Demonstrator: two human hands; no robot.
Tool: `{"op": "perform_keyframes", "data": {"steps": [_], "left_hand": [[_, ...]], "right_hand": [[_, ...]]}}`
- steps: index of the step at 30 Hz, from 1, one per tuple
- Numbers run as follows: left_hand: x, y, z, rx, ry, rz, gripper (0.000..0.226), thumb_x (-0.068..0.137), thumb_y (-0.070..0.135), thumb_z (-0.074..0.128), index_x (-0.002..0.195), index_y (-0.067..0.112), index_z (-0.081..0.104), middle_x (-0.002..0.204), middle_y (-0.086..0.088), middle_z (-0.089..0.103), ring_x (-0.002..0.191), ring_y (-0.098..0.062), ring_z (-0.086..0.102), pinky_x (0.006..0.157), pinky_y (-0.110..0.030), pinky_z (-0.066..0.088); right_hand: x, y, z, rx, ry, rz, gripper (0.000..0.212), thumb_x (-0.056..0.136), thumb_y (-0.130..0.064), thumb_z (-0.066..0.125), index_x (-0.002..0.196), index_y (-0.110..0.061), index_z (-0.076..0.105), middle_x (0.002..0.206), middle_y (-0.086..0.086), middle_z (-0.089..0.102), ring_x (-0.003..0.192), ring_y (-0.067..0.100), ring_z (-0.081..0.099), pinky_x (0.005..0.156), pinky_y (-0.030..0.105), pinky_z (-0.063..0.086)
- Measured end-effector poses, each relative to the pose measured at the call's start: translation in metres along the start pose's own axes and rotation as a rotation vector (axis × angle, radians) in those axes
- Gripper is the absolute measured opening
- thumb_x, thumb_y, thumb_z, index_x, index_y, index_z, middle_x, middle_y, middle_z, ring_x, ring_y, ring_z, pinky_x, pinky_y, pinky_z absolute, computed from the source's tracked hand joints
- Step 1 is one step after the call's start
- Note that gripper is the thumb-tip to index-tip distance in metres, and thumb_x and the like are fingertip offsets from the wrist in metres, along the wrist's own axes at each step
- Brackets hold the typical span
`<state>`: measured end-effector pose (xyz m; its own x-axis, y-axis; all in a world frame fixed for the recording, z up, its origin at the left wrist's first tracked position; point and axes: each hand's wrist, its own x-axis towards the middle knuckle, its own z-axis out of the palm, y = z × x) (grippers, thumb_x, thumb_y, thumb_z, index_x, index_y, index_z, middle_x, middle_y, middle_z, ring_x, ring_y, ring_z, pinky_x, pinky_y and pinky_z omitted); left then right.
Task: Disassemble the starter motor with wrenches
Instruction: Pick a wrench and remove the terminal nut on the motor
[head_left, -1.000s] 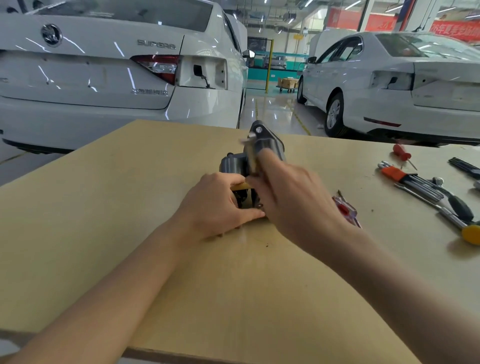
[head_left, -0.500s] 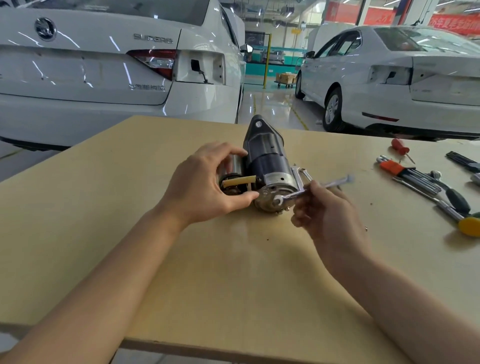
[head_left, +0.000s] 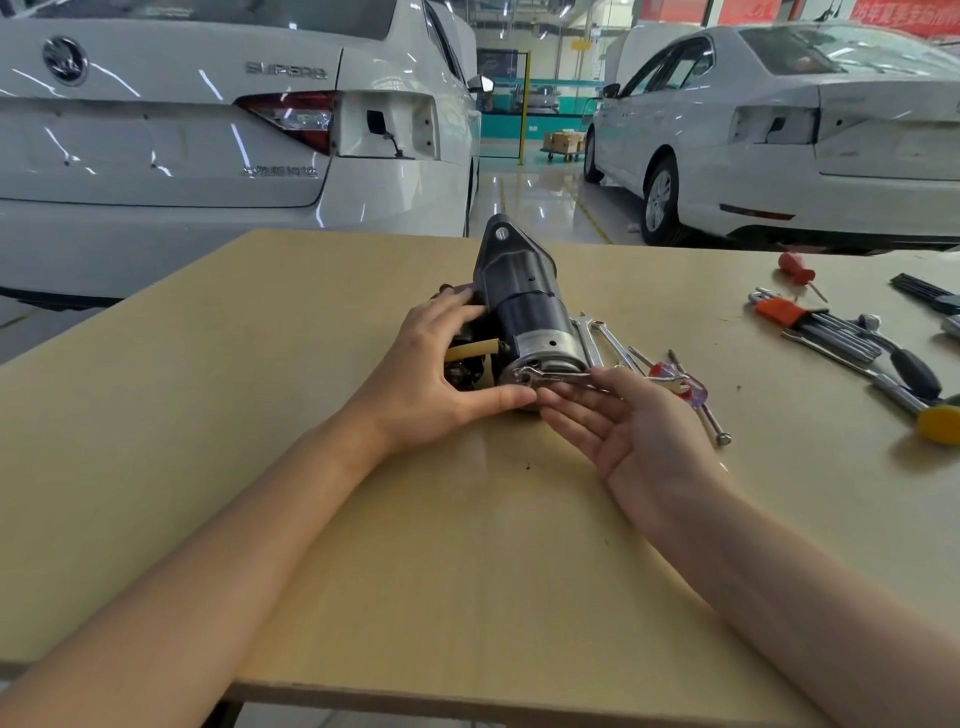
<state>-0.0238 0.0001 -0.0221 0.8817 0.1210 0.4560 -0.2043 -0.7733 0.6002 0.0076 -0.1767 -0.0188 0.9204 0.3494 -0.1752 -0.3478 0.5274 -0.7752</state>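
Nearest, two bare forearms reach over the tan table (head_left: 260, 519). The right hand (head_left: 639, 436) lies palm up with its fingers straight and relaxed; a silver wrench (head_left: 558, 378) rests across the fingertips, its open end set against the near metal end of the starter motor (head_left: 524, 312). The left hand (head_left: 431, 374) grasps the motor's left side, fingers curled over the top and the thumb stretched along the table under the end cap, hiding most of the smaller cylinder there. The motor lies on its side at the table's middle, its dark nose pointing away. Just right of it lie two more wrenches (head_left: 597, 338) and a clear-handled screwdriver (head_left: 685, 389), partly behind the right hand. Farther right sits a hex key set (head_left: 821, 325), a yellow-ended tool (head_left: 937, 423) and a red screwdriver (head_left: 797, 267). Beyond the table stand two white cars (head_left: 208, 156).
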Motion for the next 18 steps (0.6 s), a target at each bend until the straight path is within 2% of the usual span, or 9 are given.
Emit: {"op": "perform_keyframes", "data": {"steps": [4,10,13,16,18], "left_hand": [[0.0015,-0.0005,0.0000,0.034,0.011,0.003,0.099,0.061,0.062,0.066,0.144,0.013,0.046,0.154,0.003,0.037,0.144,-0.010,0.024,0.120,-0.035,0.022],[0.0027,-0.0054,0.0022,0.048,0.019,0.027,0.082,0.072,0.041,0.080,0.142,0.013,0.048,0.153,0.005,0.037,0.144,-0.009,0.023,0.120,-0.028,0.018],[0.0025,-0.0062,0.0042,0.058,0.031,0.044,0.081,0.073,0.042,0.079,0.142,0.014,0.048,0.153,0.007,0.037,0.143,-0.009,0.023,0.117,-0.021,0.016],[0.0021,-0.0067,0.0054,0.058,0.033,0.059,0.080,0.074,0.043,0.078,0.143,0.016,0.046,0.147,0.016,0.034,0.143,-0.009,0.022,0.113,-0.014,0.013],[0.0021,-0.0070,0.0064,0.057,0.036,0.066,0.079,0.075,0.041,0.078,0.144,0.017,0.045,0.146,0.016,0.034,0.143,-0.009,0.021,0.114,-0.018,0.013]], "right_hand": [[-0.0008,-0.0013,0.0003,0.003,0.006,0.036,0.011,0.094,0.001,0.046,0.095,0.008,0.054,0.075,0.025,0.071,0.068,0.033,0.073,0.052,0.030,0.057],[-0.0039,-0.0050,-0.0003,0.004,0.024,0.081,0.005,0.092,0.003,0.049,0.093,0.005,0.054,0.078,0.026,0.071,0.068,0.032,0.073,0.049,0.029,0.056],[-0.0041,-0.0046,-0.0014,-0.033,0.022,0.015,0.005,0.091,0.003,0.052,0.094,0.007,0.055,0.075,0.023,0.071,0.067,0.029,0.073,0.051,0.029,0.057],[-0.0043,-0.0027,-0.0030,-0.088,0.003,-0.116,0.010,0.091,0.003,0.056,0.099,0.007,0.053,0.074,0.023,0.071,0.071,0.031,0.073,0.056,0.029,0.058],[-0.0044,-0.0026,-0.0041,-0.092,-0.003,-0.155,0.012,0.091,0.003,0.057,0.101,0.005,0.052,0.074,0.024,0.071,0.072,0.032,0.073,0.057,0.029,0.058]]}}
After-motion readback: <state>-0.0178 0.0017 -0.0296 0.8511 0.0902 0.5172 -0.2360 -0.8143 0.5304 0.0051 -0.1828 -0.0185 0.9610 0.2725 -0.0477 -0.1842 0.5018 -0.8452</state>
